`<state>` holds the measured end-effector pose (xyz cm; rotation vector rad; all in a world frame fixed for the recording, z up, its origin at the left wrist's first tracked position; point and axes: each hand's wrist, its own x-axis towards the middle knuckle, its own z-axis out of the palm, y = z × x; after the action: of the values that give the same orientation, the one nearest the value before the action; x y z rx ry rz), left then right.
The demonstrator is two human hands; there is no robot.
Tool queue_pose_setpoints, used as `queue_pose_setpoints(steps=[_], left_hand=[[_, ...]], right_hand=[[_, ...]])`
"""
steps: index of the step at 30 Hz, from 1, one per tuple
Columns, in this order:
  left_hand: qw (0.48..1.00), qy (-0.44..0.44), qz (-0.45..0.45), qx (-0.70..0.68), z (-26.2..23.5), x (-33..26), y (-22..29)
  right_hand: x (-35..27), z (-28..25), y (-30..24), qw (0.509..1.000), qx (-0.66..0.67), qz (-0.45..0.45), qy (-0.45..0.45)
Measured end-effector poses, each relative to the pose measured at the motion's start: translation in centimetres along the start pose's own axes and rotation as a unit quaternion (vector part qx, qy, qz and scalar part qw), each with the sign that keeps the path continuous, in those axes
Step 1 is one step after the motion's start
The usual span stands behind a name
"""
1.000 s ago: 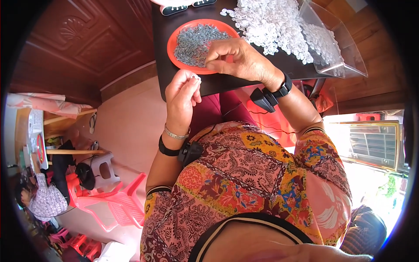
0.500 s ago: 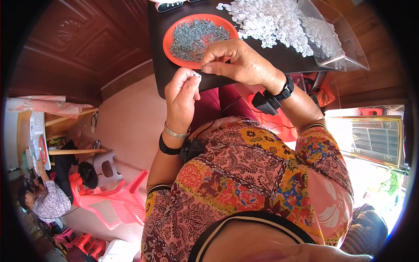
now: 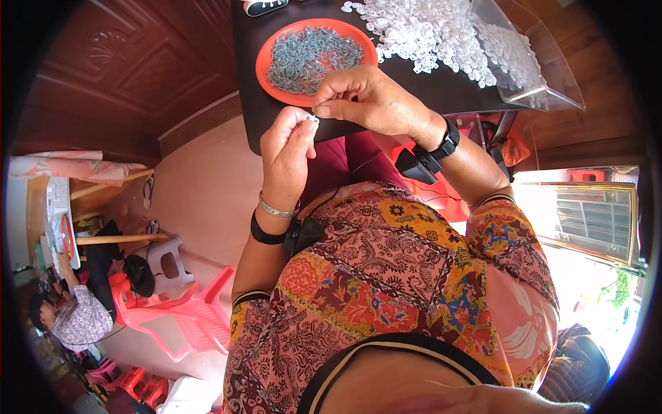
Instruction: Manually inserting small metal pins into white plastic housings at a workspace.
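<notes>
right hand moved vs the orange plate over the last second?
Yes. The right hand has come off the orange plate, toward the person, and now pinches beside the left hand holding a small white piece.

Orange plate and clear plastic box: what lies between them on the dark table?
In the head view, a heap of small white plastic pieces lies between the orange plate and the clear plastic box.

We see both forearms raised in front of the chest. Left hand [image 3: 288, 148] upright, fingertips pinched together. Right hand [image 3: 365, 102] bent inward, thumb and forefinger apparently closed, meeting the left fingertips; detail there is unclear.
</notes>
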<state>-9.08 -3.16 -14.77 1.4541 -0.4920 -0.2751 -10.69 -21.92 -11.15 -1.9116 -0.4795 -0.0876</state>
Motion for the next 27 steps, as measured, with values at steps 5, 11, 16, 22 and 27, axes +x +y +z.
queue_pose_setpoints(steps=[5,11,16,22,27], left_hand=[[1.0,-0.006,0.002,0.016,-0.05,-0.14,0.15],[0.999,-0.015,0.002,0.041,0.09,-0.3,0.15],[0.998,-0.008,0.025,0.05,0.53,-0.43,-0.09],[0.999,-0.009,0.02,0.047,0.54,-0.62,-0.53],[0.998,-0.017,0.021,0.053,0.34,-0.42,-0.37]], right_hand=[[0.0,-0.07,-0.35,1.0,-0.028,-0.01,-0.012],[-0.17,0.28,0.09,0.996,-0.076,-0.041,0.0],[-0.33,0.5,0.18,0.994,-0.102,-0.049,0.0],[-0.51,0.42,-0.2,0.992,-0.121,-0.04,-0.002],[-0.55,0.07,-0.65,0.995,-0.095,-0.008,-0.013]])
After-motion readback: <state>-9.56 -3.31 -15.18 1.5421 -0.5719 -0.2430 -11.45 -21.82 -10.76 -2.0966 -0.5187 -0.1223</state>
